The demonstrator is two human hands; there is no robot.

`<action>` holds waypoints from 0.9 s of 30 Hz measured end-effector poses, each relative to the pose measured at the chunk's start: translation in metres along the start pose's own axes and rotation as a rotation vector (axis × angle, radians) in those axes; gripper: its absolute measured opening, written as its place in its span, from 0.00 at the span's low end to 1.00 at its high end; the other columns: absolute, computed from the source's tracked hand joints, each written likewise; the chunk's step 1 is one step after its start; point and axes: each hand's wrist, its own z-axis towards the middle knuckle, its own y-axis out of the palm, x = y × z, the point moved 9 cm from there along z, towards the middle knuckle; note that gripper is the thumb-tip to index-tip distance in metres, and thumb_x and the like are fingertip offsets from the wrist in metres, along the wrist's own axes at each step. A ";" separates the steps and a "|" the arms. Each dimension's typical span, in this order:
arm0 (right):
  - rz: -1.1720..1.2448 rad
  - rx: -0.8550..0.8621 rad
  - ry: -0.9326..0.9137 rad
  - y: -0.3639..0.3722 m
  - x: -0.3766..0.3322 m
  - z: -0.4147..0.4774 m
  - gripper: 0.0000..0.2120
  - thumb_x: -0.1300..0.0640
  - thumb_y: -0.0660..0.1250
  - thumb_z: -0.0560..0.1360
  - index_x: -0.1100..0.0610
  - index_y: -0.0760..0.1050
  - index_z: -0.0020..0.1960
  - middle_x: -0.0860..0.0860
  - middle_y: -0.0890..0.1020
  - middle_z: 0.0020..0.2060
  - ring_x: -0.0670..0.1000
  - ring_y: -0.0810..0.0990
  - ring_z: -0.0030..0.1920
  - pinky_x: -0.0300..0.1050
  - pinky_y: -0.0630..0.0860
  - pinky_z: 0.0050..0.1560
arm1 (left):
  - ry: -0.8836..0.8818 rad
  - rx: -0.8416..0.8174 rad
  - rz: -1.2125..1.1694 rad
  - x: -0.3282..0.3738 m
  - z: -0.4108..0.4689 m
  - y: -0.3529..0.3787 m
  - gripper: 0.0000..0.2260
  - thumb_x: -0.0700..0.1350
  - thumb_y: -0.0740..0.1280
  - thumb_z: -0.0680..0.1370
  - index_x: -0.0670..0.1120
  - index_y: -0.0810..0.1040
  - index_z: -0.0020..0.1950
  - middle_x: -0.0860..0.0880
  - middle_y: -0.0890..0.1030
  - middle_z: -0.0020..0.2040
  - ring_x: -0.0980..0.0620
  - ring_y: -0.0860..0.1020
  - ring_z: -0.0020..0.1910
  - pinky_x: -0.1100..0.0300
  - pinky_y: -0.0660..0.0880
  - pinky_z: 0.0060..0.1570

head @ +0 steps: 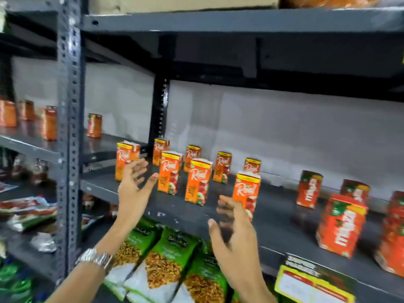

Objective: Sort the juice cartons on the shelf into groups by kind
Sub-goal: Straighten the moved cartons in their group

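Orange cartons [198,182]: I could read "Real" in white script on the front of each one.
Red cartons [341,225]: a white word ran up the side, too blurred for me to read.
Green bags [168,256]: dark logo, not readable.
Shelf tag [314,285]: print not readable.

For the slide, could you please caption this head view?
Both open hands, left and right, reach toward orange Real juice cartons on the dark grey metal shelf.

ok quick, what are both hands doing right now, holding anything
Left hand: open, fingers spread, holding nothing, in front of the orange juice cartons.
Right hand: open, empty, just short of the nearest orange carton.
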 end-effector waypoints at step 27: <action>-0.267 -0.088 0.380 0.065 0.038 0.064 0.22 0.54 0.65 0.74 0.51 0.58 0.62 0.52 0.79 0.58 0.53 0.77 0.58 0.53 0.76 0.58 | -0.265 -0.715 0.043 -0.059 0.034 0.028 0.29 0.43 0.70 0.72 0.52 0.63 0.69 0.59 0.78 0.56 0.63 0.78 0.52 0.69 0.74 0.48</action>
